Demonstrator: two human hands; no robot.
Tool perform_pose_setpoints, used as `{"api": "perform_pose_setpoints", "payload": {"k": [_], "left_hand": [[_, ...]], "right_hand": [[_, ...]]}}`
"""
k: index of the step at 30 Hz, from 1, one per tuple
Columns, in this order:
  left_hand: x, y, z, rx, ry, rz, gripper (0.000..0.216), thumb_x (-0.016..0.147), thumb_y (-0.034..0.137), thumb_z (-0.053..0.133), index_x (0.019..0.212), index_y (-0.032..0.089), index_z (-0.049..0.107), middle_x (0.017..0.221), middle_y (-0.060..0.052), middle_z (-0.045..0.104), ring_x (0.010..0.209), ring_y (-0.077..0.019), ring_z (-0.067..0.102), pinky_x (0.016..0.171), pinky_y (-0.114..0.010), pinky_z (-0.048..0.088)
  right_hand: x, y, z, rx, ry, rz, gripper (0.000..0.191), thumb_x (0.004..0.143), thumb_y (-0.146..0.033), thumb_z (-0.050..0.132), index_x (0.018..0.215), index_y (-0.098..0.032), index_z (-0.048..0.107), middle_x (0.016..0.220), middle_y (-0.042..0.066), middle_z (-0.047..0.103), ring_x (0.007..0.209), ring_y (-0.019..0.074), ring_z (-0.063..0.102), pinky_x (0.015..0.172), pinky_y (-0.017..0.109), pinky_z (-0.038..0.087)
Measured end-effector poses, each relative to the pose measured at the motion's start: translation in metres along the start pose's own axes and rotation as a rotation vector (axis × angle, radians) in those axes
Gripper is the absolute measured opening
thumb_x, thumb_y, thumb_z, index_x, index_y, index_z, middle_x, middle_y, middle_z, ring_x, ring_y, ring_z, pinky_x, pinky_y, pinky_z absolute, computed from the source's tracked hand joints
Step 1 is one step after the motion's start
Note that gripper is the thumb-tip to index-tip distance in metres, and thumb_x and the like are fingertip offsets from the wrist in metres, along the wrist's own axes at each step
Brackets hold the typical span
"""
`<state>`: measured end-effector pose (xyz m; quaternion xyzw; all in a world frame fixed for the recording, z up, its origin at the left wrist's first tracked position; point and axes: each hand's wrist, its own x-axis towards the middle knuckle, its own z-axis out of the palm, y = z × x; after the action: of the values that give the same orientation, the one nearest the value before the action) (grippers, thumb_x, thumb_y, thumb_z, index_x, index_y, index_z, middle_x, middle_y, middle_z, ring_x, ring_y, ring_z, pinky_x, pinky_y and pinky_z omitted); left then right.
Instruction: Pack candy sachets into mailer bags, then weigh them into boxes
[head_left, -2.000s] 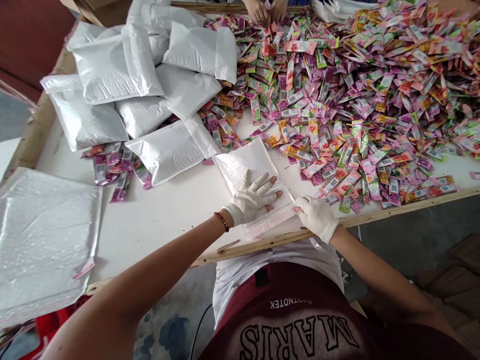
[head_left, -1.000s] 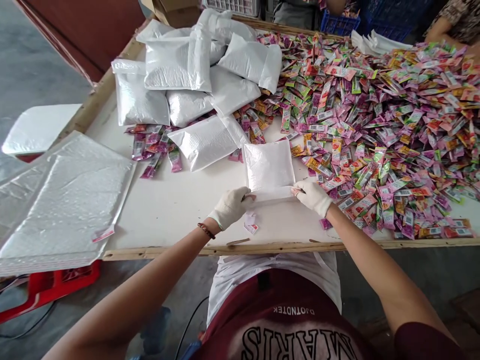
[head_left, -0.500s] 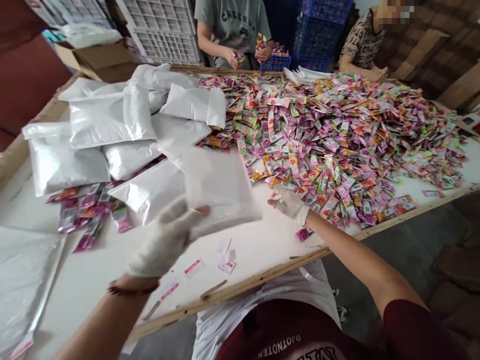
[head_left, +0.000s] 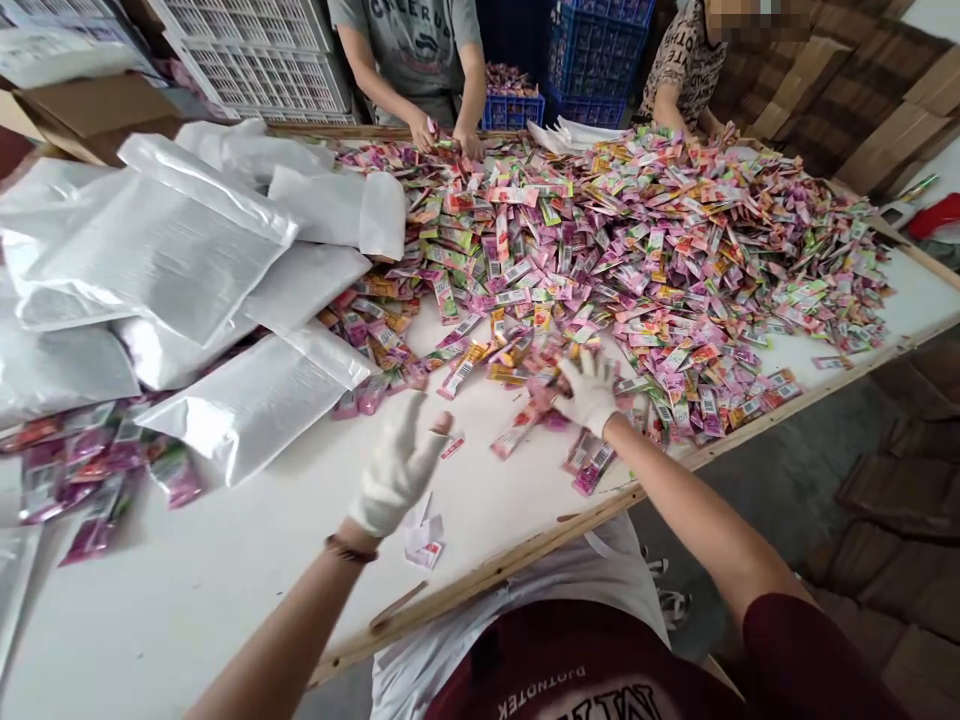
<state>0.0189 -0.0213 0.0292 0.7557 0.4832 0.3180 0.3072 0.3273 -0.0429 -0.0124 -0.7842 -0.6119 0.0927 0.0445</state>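
The sachets (head_left: 600,270) lie in a loose, multicoloured heap across the centre and the 1 to 3 o'clock sector of the white table (head_left: 187,590), with stragglers at the near edge of the heap. Each sachet appears to be a thin, flat foil strip: judged light, flexible, glossy and prone to sliding over its neighbours. The preferred hold is a flat pinch across the short width, or a raking gather of several at once; the sealed ends look the stiffest part. The right hand (head_left: 589,392), gloved, rests spread and palm-down on the near fringe of the heap, touching sachets; whether any are closed in its fingers cannot be determined. The left hand (head_left: 397,465), gloved, hovers open above bare table at 7 o'clock of the heap, holding nothing. Small paper scraps (head_left: 422,540) lie just below it. White padded mailers (head_left: 172,250) are stacked at 9 to 10 o'clock. Two other persons work at the far table edge, at 12 o'clock.
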Motion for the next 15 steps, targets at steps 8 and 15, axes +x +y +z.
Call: {"api": "perform_pose_setpoints", "payload": {"k": [8, 15], "left_hand": [[-0.034, -0.023, 0.055, 0.677, -0.362, 0.219, 0.065, 0.092, 0.049, 0.057, 0.150, 0.020, 0.051, 0.166, -0.018, 0.030, 0.156, -0.0424, 0.017, 0.121, -0.073, 0.008], [-0.051, -0.038, -0.005, 0.363, -0.198, 0.244, 0.053, 0.097, 0.047, 0.050, 0.143, 0.020, 0.056, 0.152, -0.019, 0.050, 0.139, -0.0353, 0.049, 0.112, -0.058, 0.042]], "right_hand": [[-0.065, -0.030, 0.022, -0.001, -0.077, -0.399, 0.076, 0.101, -0.049, 0.041, 0.164, -0.011, 0.022, 0.168, 0.020, 0.022, 0.156, 0.0376, 0.017, 0.123, 0.060, 0.017], [-0.055, 0.034, -0.013, -0.061, -0.119, -0.396, 0.056, 0.099, -0.044, 0.047, 0.143, -0.012, 0.054, 0.150, 0.019, 0.050, 0.141, 0.0368, 0.042, 0.117, 0.055, 0.033]]}}
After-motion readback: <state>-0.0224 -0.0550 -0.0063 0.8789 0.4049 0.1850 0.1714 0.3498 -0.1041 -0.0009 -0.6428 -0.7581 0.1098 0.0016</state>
